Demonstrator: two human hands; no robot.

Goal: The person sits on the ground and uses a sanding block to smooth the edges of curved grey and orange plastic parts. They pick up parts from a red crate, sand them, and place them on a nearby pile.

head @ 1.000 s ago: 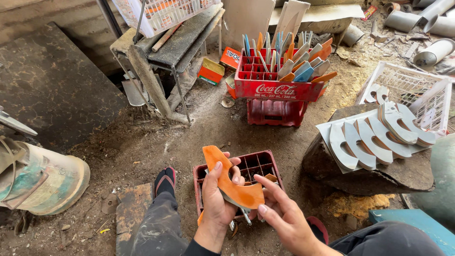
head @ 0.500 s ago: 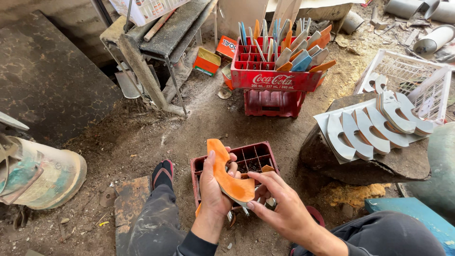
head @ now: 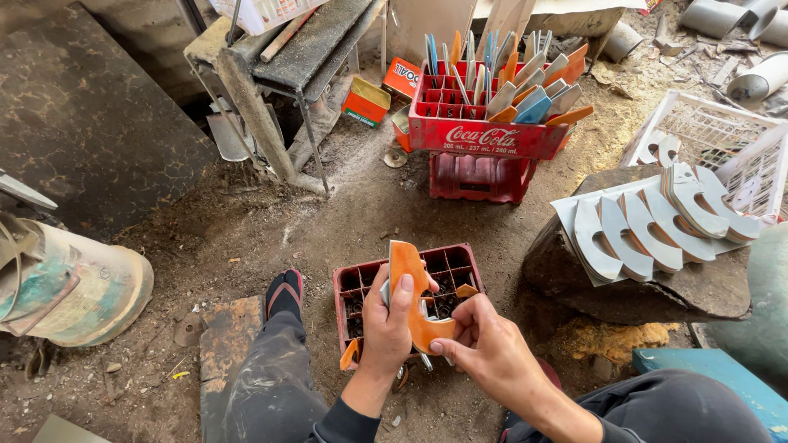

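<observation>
orange curved piece (head: 408, 287), hooked in outline, flat and glossy, held upright at lower centre of the frame, just above a small dark red compartmented crate (head: 359, 283) on the dirt floor. left hand (head: 387, 328), fingers wrapped round the piece's left edge, thumb pressed flat up its orange face. right hand (head: 488, 349), lower centre right, fingertips pinching the lower right end of the same piece; whether a small tool sits under those fingers cannot be told. a second orange scrap (head: 350, 354) pokes out at the crate's lower left corner. person's left leg in dark trousers with a red-strapped sandal (head: 286, 289) left of the crate, resting by a rusty flat plate (head: 222, 344). upper centre: large red bottle crate (head: 492, 135) stacked on another red crate (head: 478, 176), its cells packed with upright orange, blue and grey curved pieces (head: 525, 86). right of frame: row of grey-white curved pieces (head: 648, 226) overlapping on a dark stone slab (head: 648, 287), a white wire basket (head: 722, 139) behind them. upper left: metal-framed stand (head: 291, 57) with a board top, an orange box (head: 366, 100) near its foot. far left: worn greenish drum-shaped machine part (head: 78, 283). upper right corner: grey pipe sections (head: 755, 82). lower right: blue board edge (head: 706, 365).
</observation>
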